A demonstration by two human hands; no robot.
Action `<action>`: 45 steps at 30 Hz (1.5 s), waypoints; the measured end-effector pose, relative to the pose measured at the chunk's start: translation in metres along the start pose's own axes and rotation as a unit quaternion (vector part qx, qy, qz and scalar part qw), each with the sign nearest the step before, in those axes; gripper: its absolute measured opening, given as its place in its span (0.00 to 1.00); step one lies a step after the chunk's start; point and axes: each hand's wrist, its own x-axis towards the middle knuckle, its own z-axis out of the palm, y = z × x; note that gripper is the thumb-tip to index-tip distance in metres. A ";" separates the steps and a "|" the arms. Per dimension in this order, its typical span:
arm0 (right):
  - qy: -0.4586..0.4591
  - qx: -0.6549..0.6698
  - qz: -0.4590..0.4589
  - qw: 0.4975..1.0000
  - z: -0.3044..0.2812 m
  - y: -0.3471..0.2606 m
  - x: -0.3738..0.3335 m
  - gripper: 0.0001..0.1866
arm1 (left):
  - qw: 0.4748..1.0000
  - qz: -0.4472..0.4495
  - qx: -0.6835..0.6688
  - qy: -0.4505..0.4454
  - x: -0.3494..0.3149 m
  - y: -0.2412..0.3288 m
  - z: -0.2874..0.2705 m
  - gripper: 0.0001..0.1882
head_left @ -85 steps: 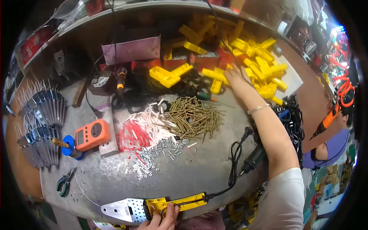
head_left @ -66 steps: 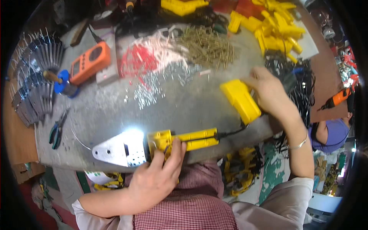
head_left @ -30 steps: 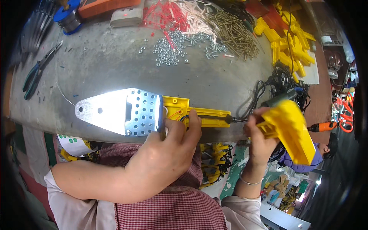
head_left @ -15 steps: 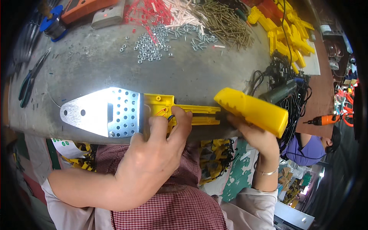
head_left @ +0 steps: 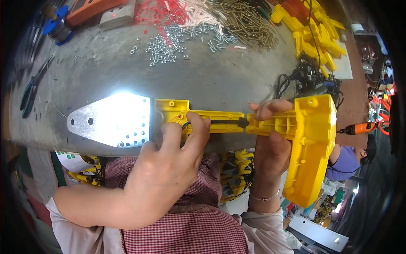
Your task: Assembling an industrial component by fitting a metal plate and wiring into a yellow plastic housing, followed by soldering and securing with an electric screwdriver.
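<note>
The yellow cover (head_left: 311,148), swung upright since half a second ago, now meets the yellow handle (head_left: 198,120) at frame centre; right grip (head_left: 270,144) clasps it, left grip (head_left: 169,169) apparently pins the handle to the bench (head_left: 211,76).

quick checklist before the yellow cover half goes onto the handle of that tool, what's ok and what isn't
1. Left hand steadies the lower handle shell on the table: ok.
2. Right hand grips the yellow cover half: ok.
3. Black cable lies in the shell's channel: ok as far as visible; the thumb hides its inner end.
4. Cover lined up over the shell: not ok, it meets the shell's end and turns away.
5. Metal plate seated in the shell: cannot tell, glare washes it out.
6. Loose screws clear of the join: ok, they lie farther back.
</note>
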 end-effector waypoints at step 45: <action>-0.326 -0.494 -0.297 0.749 0.023 0.022 0.058 0.11 | 0.954 0.074 -0.218 0.193 -0.035 -0.045 0.021 0.23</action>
